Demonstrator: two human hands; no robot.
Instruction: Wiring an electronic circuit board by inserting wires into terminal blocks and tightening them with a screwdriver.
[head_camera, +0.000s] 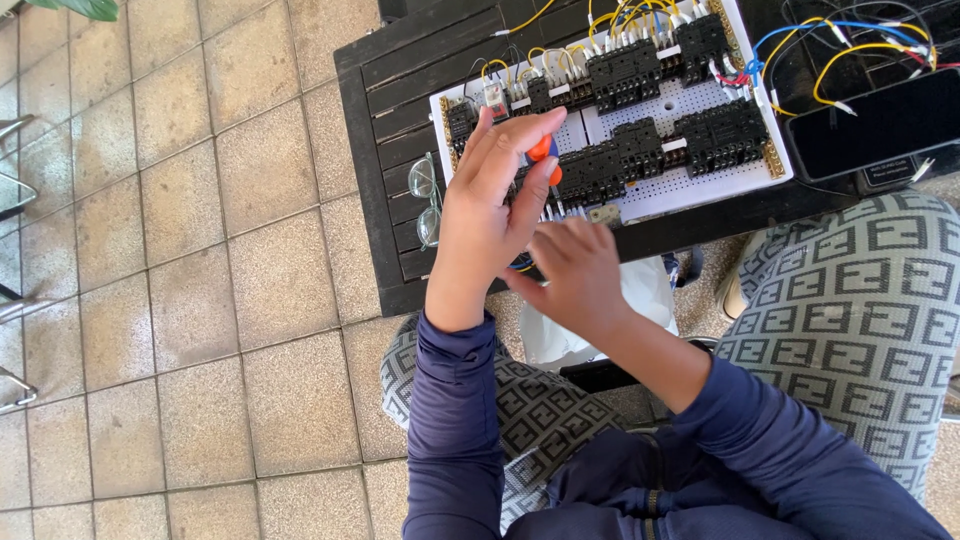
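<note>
Fingers of left hand (487, 215) around orange screwdriver handle (541, 152); right hand (577, 272) curled, grip unclear.

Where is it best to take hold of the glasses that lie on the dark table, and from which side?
Probably by the frame between the lenses, coming from above. The clear glasses lie flat near the edge of the table, left of the white board, so the frame is open from above. The left hand is nearest and holds an orange-handled tool.
</note>
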